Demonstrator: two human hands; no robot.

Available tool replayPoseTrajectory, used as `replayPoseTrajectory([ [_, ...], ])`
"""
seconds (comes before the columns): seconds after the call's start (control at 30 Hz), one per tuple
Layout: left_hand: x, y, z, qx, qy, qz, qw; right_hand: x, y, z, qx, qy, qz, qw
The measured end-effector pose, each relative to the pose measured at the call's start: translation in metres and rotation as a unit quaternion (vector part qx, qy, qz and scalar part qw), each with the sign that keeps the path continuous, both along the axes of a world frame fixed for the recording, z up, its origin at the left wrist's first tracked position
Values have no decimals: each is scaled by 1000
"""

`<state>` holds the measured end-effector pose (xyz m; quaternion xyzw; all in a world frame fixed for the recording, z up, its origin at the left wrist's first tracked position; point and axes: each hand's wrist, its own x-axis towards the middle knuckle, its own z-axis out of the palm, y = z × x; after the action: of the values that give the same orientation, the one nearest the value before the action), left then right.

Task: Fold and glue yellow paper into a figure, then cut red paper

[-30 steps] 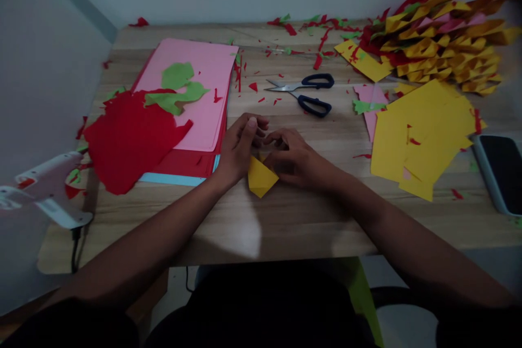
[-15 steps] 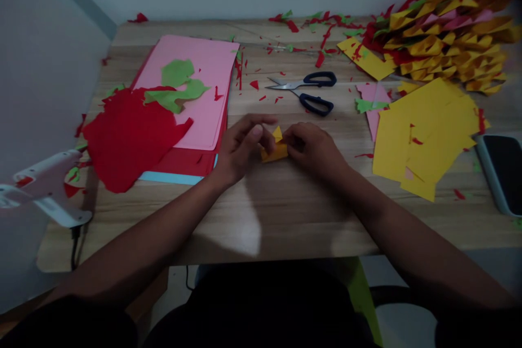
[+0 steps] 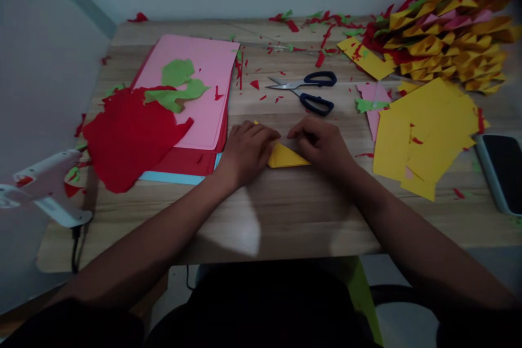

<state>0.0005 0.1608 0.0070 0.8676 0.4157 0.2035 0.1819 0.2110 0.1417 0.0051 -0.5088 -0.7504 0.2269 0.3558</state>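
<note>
A folded piece of yellow paper [image 3: 285, 157] lies on the wooden table [image 3: 293, 212] between my hands, its long lower edge toward me. My left hand [image 3: 252, 149] rests palm down over its left part, fingers pointing right and hiding some of it. At the paper's right end is my right hand [image 3: 320, 141], its fingers curled together and touching the paper's edge; what lies inside the fingers is hidden. Beyond both hands lie open scissors [image 3: 304, 87] with dark blue handles.
Pink sheets [image 3: 196, 119] with red paper [image 3: 126, 141] and green pieces lie left. A white glue gun [image 3: 61, 206] stands far left. To the right are yellow sheets [image 3: 424, 141], a folded-paper piece [image 3: 448, 38] and a phone [image 3: 501, 168]. Scraps dot the back.
The yellow paper now shows as a larger, longer folded shape. My left hand has turned palm down onto it, and my right hand has moved slightly right.
</note>
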Motion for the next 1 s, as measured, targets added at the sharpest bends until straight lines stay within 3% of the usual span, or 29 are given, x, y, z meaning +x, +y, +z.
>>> replayPoseTrajectory([
  [0.2,-3,-1,-2,23,22,31,999,1,1,4,-46,-32,0,998],
  [0.4,-3,-2,3,15,64,96,993,5,-3,11,-78,-82,129,985],
  [0.6,-4,1,0,11,42,113,993,1,-4,7,-73,-35,73,994],
  [0.9,-2,-1,5,-4,86,129,988,8,-1,2,-27,24,97,995],
  [1.0,-3,2,3,-20,65,114,991,6,-2,-3,-39,32,62,997],
])
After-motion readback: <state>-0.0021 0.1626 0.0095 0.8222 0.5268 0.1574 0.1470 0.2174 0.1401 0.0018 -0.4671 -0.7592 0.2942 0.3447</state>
